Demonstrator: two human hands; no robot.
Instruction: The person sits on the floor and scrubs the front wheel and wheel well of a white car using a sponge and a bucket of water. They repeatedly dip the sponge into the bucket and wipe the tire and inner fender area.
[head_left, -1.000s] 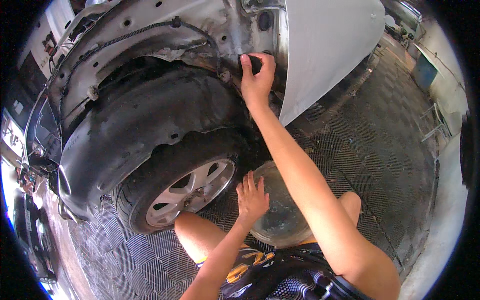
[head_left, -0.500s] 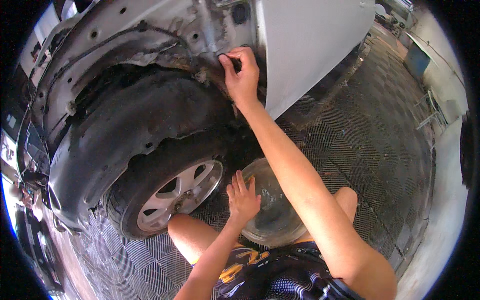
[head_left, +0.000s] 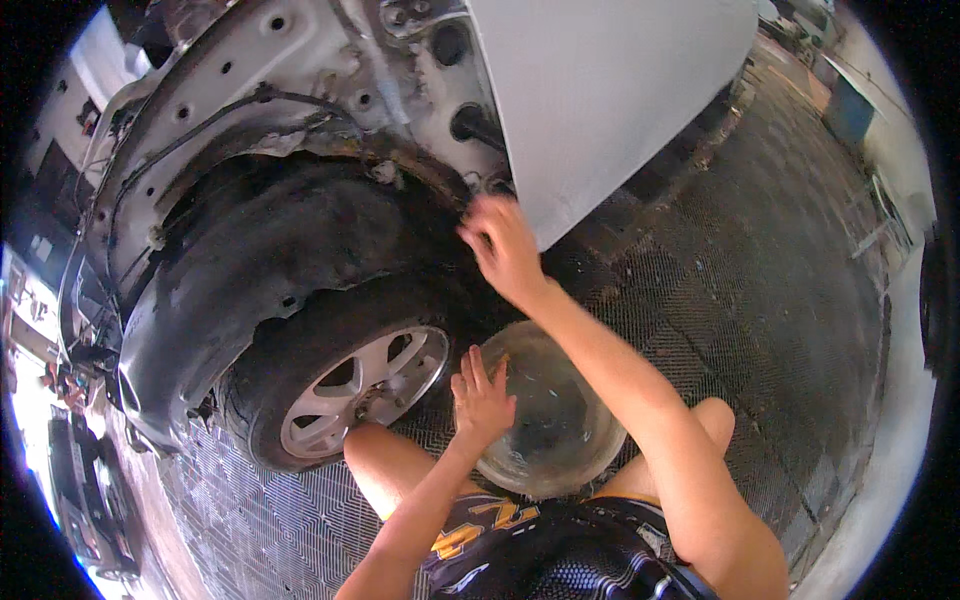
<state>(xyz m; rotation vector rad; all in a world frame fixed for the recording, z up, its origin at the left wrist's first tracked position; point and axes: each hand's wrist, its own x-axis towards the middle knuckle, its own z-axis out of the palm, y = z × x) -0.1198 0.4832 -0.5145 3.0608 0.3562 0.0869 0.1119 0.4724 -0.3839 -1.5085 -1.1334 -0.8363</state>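
My right hand (head_left: 508,250) is raised between the wheel well and the rear lower corner of the light grey door (head_left: 610,100). Its fingers are curled in and smeared by motion; anything in them is too small to make out. Below it, my left hand (head_left: 483,405) hovers at the left rim of a round, translucent basin (head_left: 540,487), fingers stretched out. A small yellowish patch shows beside those fingertips. Bare grey body metal (head_left: 300,65) with holes and a dark cable curves above the black wheel-arch liner (head_left: 270,230). Under the liner is the tyre with its silver wheel (head_left: 370,385).
My knees stand on both sides of the basin, the left one close to the wheel. Dark ribbed floor tiles (head_left: 760,300) stretch to a pale wall (head_left: 900,330) on the right. A dark car (head_left: 95,490) is at the far left.
My right hand has come down and away from the body metal beside the door edge, uncovering holes there. The view has shifted slightly. My left hand stays by the basin.
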